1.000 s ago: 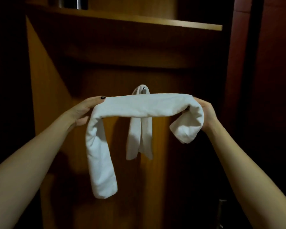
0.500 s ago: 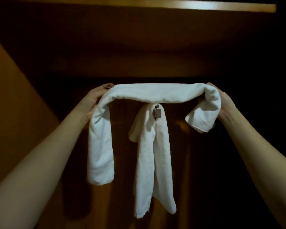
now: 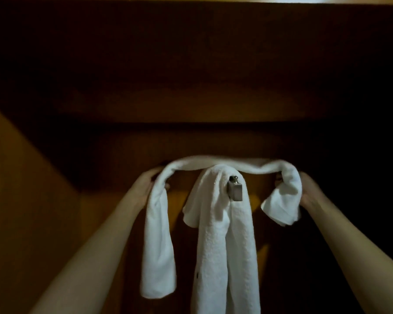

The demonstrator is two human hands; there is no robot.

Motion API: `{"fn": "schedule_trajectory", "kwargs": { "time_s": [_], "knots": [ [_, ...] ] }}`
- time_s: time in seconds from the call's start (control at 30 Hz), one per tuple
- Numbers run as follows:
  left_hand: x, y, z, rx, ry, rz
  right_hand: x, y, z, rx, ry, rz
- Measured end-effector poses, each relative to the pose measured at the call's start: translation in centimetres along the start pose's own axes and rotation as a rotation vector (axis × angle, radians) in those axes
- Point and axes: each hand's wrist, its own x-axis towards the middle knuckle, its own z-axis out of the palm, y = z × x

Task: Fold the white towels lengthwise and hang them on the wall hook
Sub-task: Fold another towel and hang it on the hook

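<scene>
My left hand [image 3: 149, 185] grasps the folded towel [image 3: 216, 165] at its left bend, with the fingers curled round the cloth. From this hand the long end of the towel falls straight down beside my forearm. Between my two hands the towel is stretched as a flat band. This band lies just above the hook [image 3: 235, 191] and across the top of the hung towel [image 3: 222, 245], which is draped on the hook with both its ends down. Whether the band touches the wooden wall [image 3: 32, 200] behind it, I cannot tell. My right hand [image 3: 309, 189] grasps the other bend, and only a short end hangs under it.

I think the step now is to lower the band onto the hook. To do it well, I should bring both hands down together, so that the band goes behind the small knob of the hook and sits on the hung towel, not in front of it. The ends are not equal: the left one is much longer. So I would shift the towel to the right before I let go, otherwise its weight may pull it off to the left. I should also hold the fold closed until the cloth rests, and move gently, because a push could drag the hung towel off.
</scene>
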Motion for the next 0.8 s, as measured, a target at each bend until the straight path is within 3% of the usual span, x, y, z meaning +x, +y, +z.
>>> {"fn": "schedule_trajectory", "kwargs": {
  "time_s": [0.07,0.13,0.27,0.4,0.5,0.57,0.67,0.8],
  "knots": [
    [-0.9,-1.1,-0.9,-0.096,-0.107,-0.142,-1.2,2.3,-0.9,0.035,-0.117,0.284],
    [-1.4,-2.8,-1.7,-0.109,-0.205,-0.206,-2.0,3.6,-1.7,0.046,-0.172,0.361],
    [-2.4,-5.0,-0.5,-0.090,-0.281,-0.123,-5.5,4.4,-1.5,-0.022,-0.340,0.607],
    [-2.7,-3.9,1.1,-0.038,-0.264,0.057,-7.1,4.8,-1.6,-0.059,-0.239,0.577],
    [-1.9,-3.7,1.7,-0.016,-0.285,0.077,-8.2,5.6,-2.5,-0.077,-0.176,0.506],
    [-1.3,-4.7,2.2,0.054,-0.278,0.067,-9.0,6.2,-2.3,-0.047,-0.159,0.591],
    [-1.4,-6.7,2.9,0.153,-0.135,0.048,-10.2,6.8,-0.7,0.006,-0.189,0.651],
    [-2.2,-8.1,2.9,0.321,-0.037,0.097,-11.1,6.5,1.0,-0.046,-0.237,0.515]
  ]
}}
